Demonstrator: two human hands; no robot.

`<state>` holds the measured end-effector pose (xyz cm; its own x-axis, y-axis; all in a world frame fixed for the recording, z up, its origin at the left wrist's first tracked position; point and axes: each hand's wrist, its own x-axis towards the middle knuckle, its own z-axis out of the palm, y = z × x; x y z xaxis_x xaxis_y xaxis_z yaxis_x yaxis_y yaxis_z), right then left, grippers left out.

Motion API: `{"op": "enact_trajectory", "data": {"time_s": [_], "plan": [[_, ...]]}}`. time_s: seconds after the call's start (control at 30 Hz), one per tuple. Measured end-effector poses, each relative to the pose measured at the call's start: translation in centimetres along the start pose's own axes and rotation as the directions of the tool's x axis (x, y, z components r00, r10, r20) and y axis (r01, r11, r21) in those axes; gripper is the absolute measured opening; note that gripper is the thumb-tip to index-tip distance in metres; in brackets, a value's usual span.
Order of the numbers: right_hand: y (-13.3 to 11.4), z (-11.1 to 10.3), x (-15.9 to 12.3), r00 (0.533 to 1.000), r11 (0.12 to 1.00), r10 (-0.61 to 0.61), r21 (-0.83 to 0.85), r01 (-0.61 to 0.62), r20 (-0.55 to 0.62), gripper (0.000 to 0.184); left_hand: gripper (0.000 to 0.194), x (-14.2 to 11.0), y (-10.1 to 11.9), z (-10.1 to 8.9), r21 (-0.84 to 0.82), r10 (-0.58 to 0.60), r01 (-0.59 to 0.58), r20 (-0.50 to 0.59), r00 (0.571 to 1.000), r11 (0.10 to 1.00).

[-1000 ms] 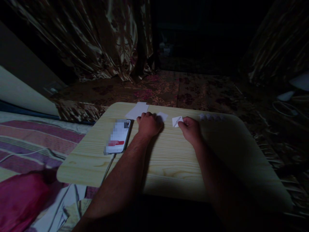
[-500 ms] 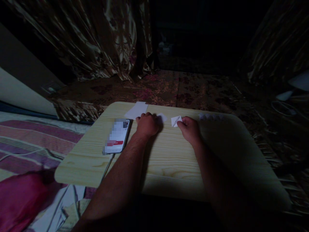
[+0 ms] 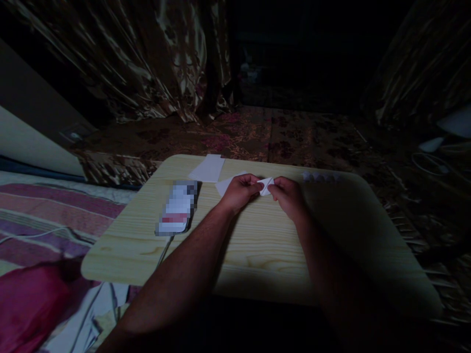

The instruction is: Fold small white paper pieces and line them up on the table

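A small folded white paper point(image 3: 265, 187) is held between my two hands, just above the middle of the wooden table point(image 3: 257, 245). My left hand point(image 3: 241, 190) pinches its left side, thumb on top. At its right edge, my right hand point(image 3: 288, 194) grips it between thumb and fingers. A diagonal fold line crosses the paper. Partly hidden behind my left hand lies a loose white sheet point(image 3: 222, 186). Farther left, a stack of white paper point(image 3: 208, 168) rests at the table's back edge.
A phone point(image 3: 177, 208) with a cable point(image 3: 164, 252) lies on the table's left part. Several small folded paper pieces point(image 3: 321, 177) stand in a row at the back right. A striped bed cover point(image 3: 55, 211) and a pink cloth point(image 3: 33, 306) are at the left.
My left hand has moved right, away from the paper stack, and has taken hold of the folded paper's left side. The loose sheet now shows behind it. My right hand has barely moved.
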<state>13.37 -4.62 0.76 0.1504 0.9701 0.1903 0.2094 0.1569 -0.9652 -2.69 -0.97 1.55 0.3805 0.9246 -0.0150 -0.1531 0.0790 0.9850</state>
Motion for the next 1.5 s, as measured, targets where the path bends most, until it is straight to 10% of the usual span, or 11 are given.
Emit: {"op": "enact_trajectory", "data": {"time_s": [1.5], "plan": [[0.0,0.3,0.0,0.994,0.987,-0.071,0.151,0.058,0.083,0.027,0.022,0.9,-0.7,0.2,-0.224,-0.069,0.057,-0.045,0.997,0.973]]}}
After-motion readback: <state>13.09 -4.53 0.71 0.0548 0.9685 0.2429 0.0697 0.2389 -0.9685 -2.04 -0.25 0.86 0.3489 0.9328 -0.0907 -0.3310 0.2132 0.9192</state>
